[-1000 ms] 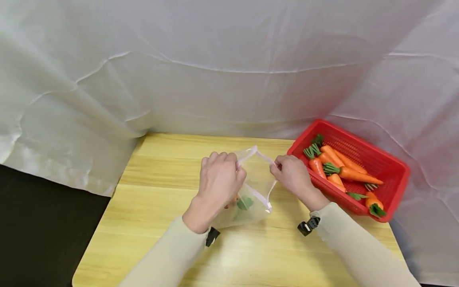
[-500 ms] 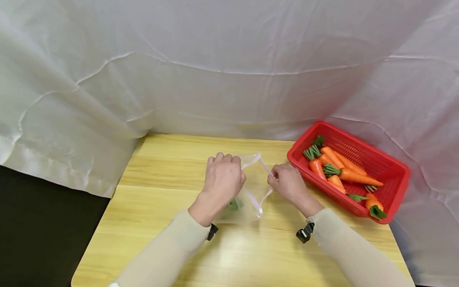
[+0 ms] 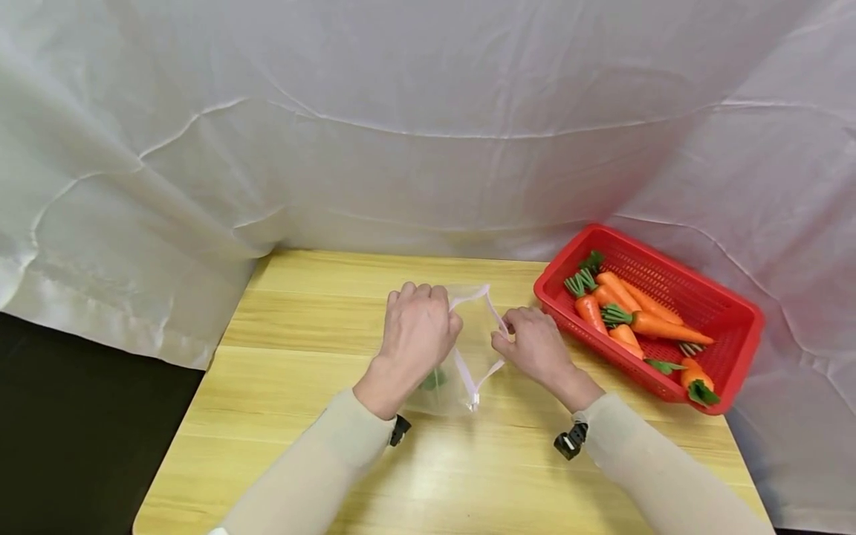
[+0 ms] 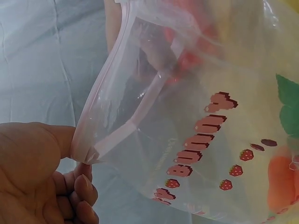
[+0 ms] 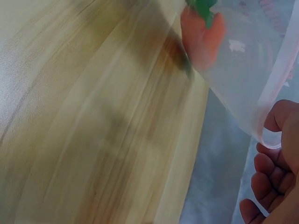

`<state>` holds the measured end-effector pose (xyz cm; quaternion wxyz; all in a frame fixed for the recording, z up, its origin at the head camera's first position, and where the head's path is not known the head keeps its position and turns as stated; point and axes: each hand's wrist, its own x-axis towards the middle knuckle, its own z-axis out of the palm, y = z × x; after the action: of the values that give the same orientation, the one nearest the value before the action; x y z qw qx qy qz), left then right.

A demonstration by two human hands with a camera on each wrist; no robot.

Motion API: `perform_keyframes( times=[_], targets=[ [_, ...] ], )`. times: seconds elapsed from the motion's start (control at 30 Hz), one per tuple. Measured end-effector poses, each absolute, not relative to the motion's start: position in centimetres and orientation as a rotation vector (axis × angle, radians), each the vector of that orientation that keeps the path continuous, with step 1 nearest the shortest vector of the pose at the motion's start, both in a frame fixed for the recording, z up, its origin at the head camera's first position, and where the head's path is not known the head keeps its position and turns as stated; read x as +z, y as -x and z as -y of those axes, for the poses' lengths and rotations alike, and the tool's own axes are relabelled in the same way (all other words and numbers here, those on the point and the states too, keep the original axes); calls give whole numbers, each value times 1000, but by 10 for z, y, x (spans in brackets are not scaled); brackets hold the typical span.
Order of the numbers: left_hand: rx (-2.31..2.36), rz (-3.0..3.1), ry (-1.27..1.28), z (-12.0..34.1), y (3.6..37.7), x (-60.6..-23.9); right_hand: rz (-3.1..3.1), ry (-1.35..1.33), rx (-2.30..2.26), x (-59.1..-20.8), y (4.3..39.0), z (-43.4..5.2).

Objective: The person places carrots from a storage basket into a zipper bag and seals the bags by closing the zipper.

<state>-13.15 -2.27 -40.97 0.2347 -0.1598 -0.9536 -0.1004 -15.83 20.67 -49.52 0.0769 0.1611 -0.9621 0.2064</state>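
A clear zip bag is held up over the middle of the wooden tabletop, just below the centre of the head view. Its pink-white zip rim is gripped at two points: the left hand pinches the rim's left end between thumb and curled fingers, and the right hand pinches the right end in the same way (both hands are seen knuckles-up, so the fingertips themselves are hidden in the head view). In the left wrist view the thumb is seen pressed against the folded zip strip, with the other fingers curled beneath it. In the right wrist view the curled fingers are seen at the lower right of the frame, with the rim looped against the thumb. The mouth of the bag is pulled partly apart between the two hands. Small strawberry prints and lettering are carried on the film. An orange carrot with a green top is seen lying inside the bag, near its lower end.

At the right of the head view, a red plastic basket rests on the tabletop, close beside the right hand but apart from it. Several more carrots are heaped inside it. A wrinkled white sheet is hung behind the tabletop.
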Motion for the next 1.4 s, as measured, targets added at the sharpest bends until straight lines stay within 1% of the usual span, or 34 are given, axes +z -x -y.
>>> perform_keyframes(
  times=[0.23, 0.43, 0.6, 0.8, 1.03, 1.4],
  targets=[
    [-324, 2691, 415, 22, 133, -409, 2866, -478, 598, -482, 157, -225],
    [-342, 2717, 404, 20, 134, -413, 2743, -535, 454, -473, 163, -268],
    [-299, 2677, 419, 18, 135, -415, 2690, -517, 312, -470, 166, -309],
    [-240, 2610, 451, 14, 136, -419, 2700, -484, 156, -476, 168, -356],
    [-290, 2591, 437, 14, 138, -420, 2719, -478, 31, -482, 175, -409],
    [-365, 2675, 408, 17, 139, -417, 2995, -382, -120, -494, 188, -480]
  ],
)
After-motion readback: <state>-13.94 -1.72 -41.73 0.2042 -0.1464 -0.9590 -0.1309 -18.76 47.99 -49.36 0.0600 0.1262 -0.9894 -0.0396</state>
